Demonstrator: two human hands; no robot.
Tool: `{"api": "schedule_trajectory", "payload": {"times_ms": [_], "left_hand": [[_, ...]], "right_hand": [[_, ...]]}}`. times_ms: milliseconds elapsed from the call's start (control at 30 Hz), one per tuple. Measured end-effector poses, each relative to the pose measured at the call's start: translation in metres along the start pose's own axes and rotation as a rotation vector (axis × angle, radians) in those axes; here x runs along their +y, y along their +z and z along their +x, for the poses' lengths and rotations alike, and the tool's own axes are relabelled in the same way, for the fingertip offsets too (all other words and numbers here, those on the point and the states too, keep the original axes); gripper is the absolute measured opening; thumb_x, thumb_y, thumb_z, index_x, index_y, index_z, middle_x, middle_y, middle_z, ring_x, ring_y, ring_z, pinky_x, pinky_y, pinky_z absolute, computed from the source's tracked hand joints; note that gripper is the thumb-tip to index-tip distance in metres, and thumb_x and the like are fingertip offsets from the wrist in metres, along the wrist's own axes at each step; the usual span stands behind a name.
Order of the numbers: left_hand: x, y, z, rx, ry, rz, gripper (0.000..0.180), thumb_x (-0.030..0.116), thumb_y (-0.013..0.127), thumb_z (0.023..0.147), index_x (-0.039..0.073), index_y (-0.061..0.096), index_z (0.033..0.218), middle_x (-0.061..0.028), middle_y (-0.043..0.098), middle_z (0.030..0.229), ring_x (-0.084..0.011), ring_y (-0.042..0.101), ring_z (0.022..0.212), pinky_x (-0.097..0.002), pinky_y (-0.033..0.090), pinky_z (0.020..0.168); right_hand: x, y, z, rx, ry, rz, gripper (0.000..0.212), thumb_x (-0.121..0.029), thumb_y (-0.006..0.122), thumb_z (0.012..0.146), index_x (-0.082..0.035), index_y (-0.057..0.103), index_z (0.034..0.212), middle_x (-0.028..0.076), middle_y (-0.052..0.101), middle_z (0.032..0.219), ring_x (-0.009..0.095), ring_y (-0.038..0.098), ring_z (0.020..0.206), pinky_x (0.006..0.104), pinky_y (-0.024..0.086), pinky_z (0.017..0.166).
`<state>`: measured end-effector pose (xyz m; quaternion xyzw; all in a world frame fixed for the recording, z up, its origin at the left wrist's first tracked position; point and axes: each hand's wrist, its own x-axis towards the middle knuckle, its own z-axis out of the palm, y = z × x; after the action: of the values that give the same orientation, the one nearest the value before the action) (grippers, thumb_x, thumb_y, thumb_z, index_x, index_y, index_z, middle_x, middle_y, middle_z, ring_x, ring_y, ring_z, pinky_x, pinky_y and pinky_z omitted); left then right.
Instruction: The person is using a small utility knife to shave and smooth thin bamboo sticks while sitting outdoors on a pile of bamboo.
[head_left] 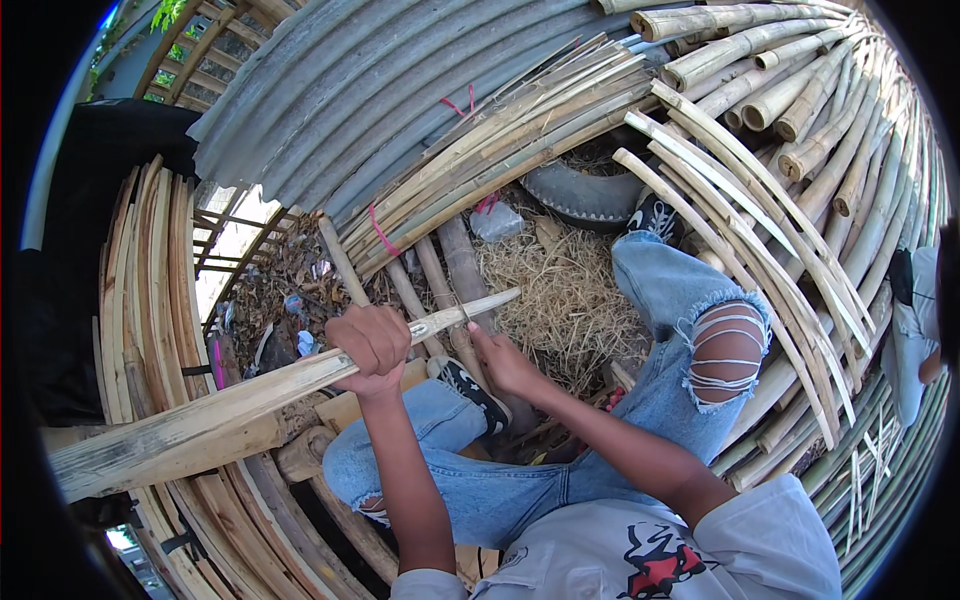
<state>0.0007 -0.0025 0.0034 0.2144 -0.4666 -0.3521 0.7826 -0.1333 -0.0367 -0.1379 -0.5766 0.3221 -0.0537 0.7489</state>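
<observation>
A long, pale split bamboo slat slants across the view, broad at the lower left and tapering to a point right of centre. My left hand is closed in a fist around it, partway along its narrower half. Beside the tapered end, my right hand is closed with the thumb side toward the slat. A thin dark edge shows at the slat by the right fingertips; what those fingers hold is too small to name. My legs in ripped jeans are bent on either side below the slat.
A tied bundle of bamboo strips lies against corrugated metal sheeting. Loose strips and bamboo poles fill the right. Stacked slats stand left. Shavings and a tyre lie ahead; another person is far right.
</observation>
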Motion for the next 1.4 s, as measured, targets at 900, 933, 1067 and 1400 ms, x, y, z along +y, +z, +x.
{"api": "schedule_trajectory", "payload": {"times_ms": [900,933,1067,1400], "left_hand": [[-0.004,-0.007,0.008,-0.056,0.013,0.053,0.058,0.042,0.052,0.09,0.018,0.026,0.043,0.0071,0.027,0.033,-0.0031,0.02,0.025,-0.016,0.016,0.027],[0.002,-0.013,0.004,-0.077,0.03,0.056,0.058,0.041,0.052,0.09,0.018,0.027,0.043,0.007,0.027,0.033,-0.0031,0.021,0.025,-0.0162,0.016,0.027],[0.0,0.0,0.004,-0.016,-0.011,0.064,0.058,0.041,0.06,0.086,0.018,0.027,0.043,0.0075,0.027,0.033,-0.0031,0.021,0.025,-0.0156,0.016,0.028],[0.001,-0.001,0.0,0.033,-0.002,0.026,0.059,0.041,0.063,0.083,0.019,0.027,0.044,0.0078,0.027,0.034,-0.003,0.021,0.025,-0.016,0.016,0.027]], "right_hand": [[0.025,-0.01,0.023,0.147,0.155,-0.121,0.07,-0.049,0.029,0.095,0.012,0.05,0.07,0.034,0.052,0.07,0.048,0.054,0.078,0.049,0.04,0.075],[0.009,-0.002,0.02,0.143,0.148,-0.117,0.07,-0.049,0.029,0.095,0.012,0.05,0.07,0.034,0.052,0.07,0.048,0.054,0.078,0.049,0.04,0.075],[-0.024,0.007,-0.001,-0.013,-0.016,-0.043,0.07,-0.049,0.029,0.095,0.011,0.053,0.07,0.033,0.052,0.068,0.046,0.056,0.074,0.0505,0.041,0.07],[-0.021,0.007,-0.004,0.032,-0.025,-0.078,0.067,-0.047,0.028,0.097,0.004,0.044,0.057,0.01,0.038,0.048,0.019,0.039,0.049,0.0401,0.036,0.053]]}}
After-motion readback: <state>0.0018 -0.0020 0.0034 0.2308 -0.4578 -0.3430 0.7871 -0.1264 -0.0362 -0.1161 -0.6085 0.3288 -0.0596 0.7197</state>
